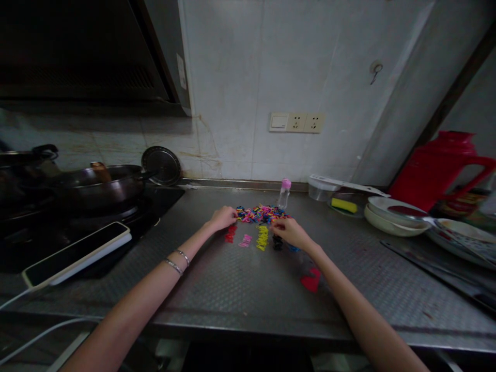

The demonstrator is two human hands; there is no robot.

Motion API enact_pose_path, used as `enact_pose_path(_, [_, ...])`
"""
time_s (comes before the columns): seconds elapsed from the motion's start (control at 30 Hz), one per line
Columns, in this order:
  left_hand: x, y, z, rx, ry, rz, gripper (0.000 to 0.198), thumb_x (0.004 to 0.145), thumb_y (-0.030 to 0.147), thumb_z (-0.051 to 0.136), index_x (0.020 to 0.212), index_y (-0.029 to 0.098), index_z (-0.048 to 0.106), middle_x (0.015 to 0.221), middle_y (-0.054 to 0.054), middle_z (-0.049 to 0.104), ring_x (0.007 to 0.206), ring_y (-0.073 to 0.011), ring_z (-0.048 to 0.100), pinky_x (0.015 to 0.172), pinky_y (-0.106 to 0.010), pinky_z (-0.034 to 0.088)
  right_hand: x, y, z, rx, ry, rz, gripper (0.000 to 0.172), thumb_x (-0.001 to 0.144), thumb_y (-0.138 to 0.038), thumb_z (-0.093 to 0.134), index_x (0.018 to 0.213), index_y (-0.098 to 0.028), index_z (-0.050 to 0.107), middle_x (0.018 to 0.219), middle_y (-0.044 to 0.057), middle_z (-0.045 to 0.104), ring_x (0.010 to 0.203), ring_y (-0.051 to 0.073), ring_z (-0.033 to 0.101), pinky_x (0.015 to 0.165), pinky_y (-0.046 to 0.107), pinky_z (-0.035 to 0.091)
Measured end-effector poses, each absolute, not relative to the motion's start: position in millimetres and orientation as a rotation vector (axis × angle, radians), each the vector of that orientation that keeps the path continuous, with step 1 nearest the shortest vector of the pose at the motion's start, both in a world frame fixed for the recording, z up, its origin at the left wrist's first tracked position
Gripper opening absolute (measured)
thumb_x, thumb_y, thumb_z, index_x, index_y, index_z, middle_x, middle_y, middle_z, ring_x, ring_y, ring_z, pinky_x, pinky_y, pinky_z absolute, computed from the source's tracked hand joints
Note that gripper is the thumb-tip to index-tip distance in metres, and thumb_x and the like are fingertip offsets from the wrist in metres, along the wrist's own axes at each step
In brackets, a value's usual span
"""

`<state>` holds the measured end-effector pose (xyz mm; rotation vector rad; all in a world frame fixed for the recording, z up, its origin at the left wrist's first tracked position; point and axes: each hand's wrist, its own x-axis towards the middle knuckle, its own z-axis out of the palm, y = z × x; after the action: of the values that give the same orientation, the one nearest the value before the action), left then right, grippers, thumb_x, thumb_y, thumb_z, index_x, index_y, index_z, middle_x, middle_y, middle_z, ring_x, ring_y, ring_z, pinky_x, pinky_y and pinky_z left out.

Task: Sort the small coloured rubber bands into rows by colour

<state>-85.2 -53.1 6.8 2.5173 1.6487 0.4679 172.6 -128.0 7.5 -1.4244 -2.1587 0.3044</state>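
Note:
A long heap of small multicoloured rubber bands (259,213) lies on the steel counter. My left hand (223,217) is at the heap's left end, fingers closed together, above a small group of red bands (230,234). At the right end, my right hand (291,231) has its fingers drawn together over the bands. Whatever either hand pinches is too small to make out. Between the hands lie a few pink bands (245,241) and a column of yellow bands (262,238). Black bands (278,243) and blue bands (293,248) show partly beneath my right hand.
Behind the heap stands a clear bottle with a pink cap (285,184). A red heart-shaped piece (311,280) lies near my right forearm. Leftward are a phone (77,254) and a pan (104,188); rightward, a yellow sponge (344,206), bowls (393,225) and a red jug (430,170).

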Motion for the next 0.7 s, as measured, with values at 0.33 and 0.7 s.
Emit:
enact_pose_path(0.33, [-87,-43,10,2.456,1.625,0.536,0.02,0.068,0.024,0.054,0.079,0.022,0.07,0.079,-0.004,0.067,0.067,-0.0144,0.057,0.058,-0.02,0.036,173,-131,12,-1.491,-2.189,0.263,0.021,0.076,-0.03,0.047,0.074,-0.017,0.064,0.065,0.002,0.06,0.061,0.012,0.051,0.054,0.019,0.034])
enact_pose_path(0.7, [-32,-59,19,2.545,1.307,0.563,0.023,0.07,0.027,0.054,0.083,0.02,0.071,0.079,-0.003,0.068,0.064,-0.0125,0.055,0.058,-0.02,0.036,175,-132,15,-1.518,-2.182,0.24,0.022,0.077,-0.031,0.047,0.075,-0.017,0.064,0.064,0.001,0.06,0.059,0.011,0.049,0.053,0.019,0.031])
